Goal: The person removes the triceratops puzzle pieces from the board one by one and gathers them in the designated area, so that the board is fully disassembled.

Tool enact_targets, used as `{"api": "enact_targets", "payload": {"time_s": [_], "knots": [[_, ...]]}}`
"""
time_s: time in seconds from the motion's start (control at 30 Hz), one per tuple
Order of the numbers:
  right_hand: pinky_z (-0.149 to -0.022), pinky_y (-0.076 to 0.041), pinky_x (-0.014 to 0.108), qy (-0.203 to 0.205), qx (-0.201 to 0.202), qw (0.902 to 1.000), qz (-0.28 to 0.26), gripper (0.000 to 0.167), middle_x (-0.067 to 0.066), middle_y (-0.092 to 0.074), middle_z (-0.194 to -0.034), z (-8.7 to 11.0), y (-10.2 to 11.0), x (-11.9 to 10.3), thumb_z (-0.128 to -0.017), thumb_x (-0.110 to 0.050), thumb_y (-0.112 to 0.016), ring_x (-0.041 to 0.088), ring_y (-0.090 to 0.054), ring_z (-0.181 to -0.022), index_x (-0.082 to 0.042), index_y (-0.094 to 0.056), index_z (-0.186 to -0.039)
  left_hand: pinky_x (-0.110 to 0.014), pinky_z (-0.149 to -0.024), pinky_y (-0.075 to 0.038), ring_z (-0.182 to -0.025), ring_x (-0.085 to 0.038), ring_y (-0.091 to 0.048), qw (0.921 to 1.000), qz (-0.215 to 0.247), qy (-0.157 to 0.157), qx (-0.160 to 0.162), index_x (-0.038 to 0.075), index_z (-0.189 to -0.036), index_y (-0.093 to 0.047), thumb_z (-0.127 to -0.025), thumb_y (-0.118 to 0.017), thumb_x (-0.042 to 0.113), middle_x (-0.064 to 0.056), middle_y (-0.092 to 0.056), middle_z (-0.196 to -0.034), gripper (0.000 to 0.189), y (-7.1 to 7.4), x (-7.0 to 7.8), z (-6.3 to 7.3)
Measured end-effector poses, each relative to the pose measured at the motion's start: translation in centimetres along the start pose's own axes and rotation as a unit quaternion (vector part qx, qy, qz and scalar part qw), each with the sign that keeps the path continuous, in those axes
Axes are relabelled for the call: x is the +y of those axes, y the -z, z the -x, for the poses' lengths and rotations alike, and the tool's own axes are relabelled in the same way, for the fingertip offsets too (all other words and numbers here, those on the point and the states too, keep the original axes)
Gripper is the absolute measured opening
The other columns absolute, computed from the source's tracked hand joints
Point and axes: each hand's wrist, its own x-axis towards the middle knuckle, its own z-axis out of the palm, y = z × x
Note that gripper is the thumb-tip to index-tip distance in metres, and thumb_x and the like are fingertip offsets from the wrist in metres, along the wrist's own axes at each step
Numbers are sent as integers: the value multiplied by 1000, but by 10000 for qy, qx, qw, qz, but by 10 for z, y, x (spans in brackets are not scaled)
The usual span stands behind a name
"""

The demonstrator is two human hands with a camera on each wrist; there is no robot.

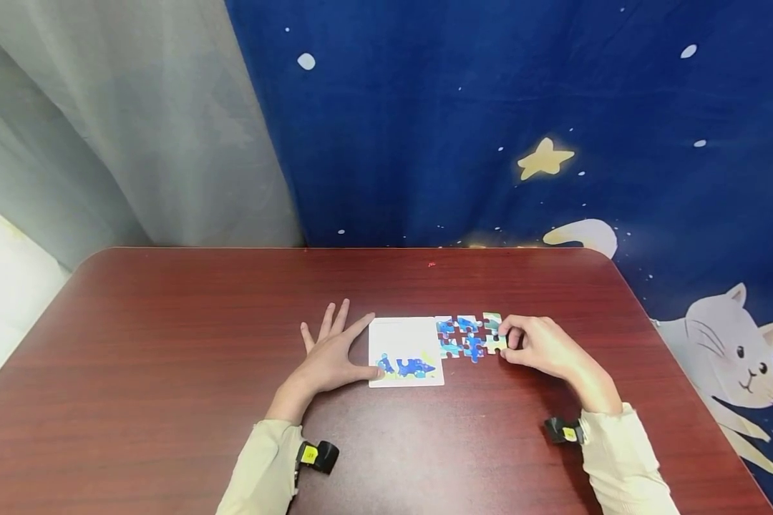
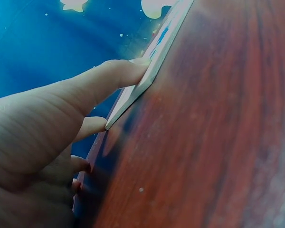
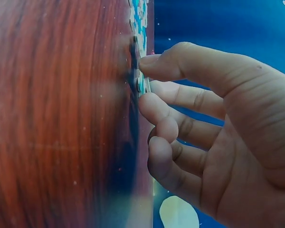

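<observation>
A thin white puzzle board (image 1: 402,336) lies on the table, with blue printed or pieced shapes along its near part. My left hand (image 1: 331,361) spreads over its left side, thumb on the near left corner and index fingertip at the far left corner. In the left wrist view that thumb (image 2: 126,73) presses the board's edge. To the board's right, several blue jigsaw pieces (image 1: 473,348) lie in two rows. My right hand (image 1: 541,345) pinches a pale yellow-green puzzle piece (image 1: 494,345) at their right end, its edge partly hidden by the fingertips.
The reddish-brown wooden table (image 1: 167,357) extends on all sides of the puzzle. A tiny red bit (image 1: 431,265) lies near its far edge. Behind hang a grey curtain (image 1: 142,107) and a blue curtain (image 1: 425,129) with stars and a cat. Each wrist wears a black strap.
</observation>
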Motion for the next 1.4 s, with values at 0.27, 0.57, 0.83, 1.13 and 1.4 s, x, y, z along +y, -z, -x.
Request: {"api": "enact_targets", "payload": {"time_s": [0.27, 0.57, 0.83, 1.13, 1.4], "knots": [[-61, -41, 26, -110, -14, 9999, -100, 21, -8, -54, -67, 2, 2, 1, -71, -8, -75, 8, -48, -58, -10, -62, -87, -68, -94, 15, -139, -34, 7, 10000, -51, 33, -19, 24, -145, -36, -66, -77, 53, -15, -4, -154, 93, 0, 0, 0], [-62, -41, 26, -52, -84, 10000, -7, 21, -10, -52, -64, 1, -1, 2, -71, -9, -75, 7, -48, -59, -10, -61, -86, -68, -94, 15, -139, -34, 7, 10000, -19, 29, -11, 23, -145, -36, -66, -77, 52, -16, -4, -154, 93, 1, 0, 1], [-61, -40, 27, -151, -49, 9999, 40, 22, -10, -52, -65, 1, 2, 3, -71, -8, -75, 7, -47, -59, -10, -61, -88, -68, -94, 15, -139, -35, 6, 10000, -14, 28, -9, 23, -144, -37, -66, -77, 51, -16, -4, -154, 92, 0, -1, 0], [-61, -40, 27, -106, -86, 9998, 118, 22, -10, -52, -65, 1, -1, 6, -70, -8, -74, 7, -47, -59, -10, -61, -88, -67, -94, 15, -139, -34, 7, 10000, 12, 36, -27, 23, -145, -36, -67, -77, 52, -15, -4, -154, 92, 1, 0, 0], [-62, -41, 28, -138, -80, 9997, 160, 23, -10, -51, -65, 3, -1, 7, -71, -9, -75, 8, -48, -59, -11, -62, -89, -68, -94, 15, -139, -35, 6, 10000, -3, 7, -8, 22, -145, -37, -66, -77, 52, -16, -4, -154, 93, 0, 1, 0]]}}
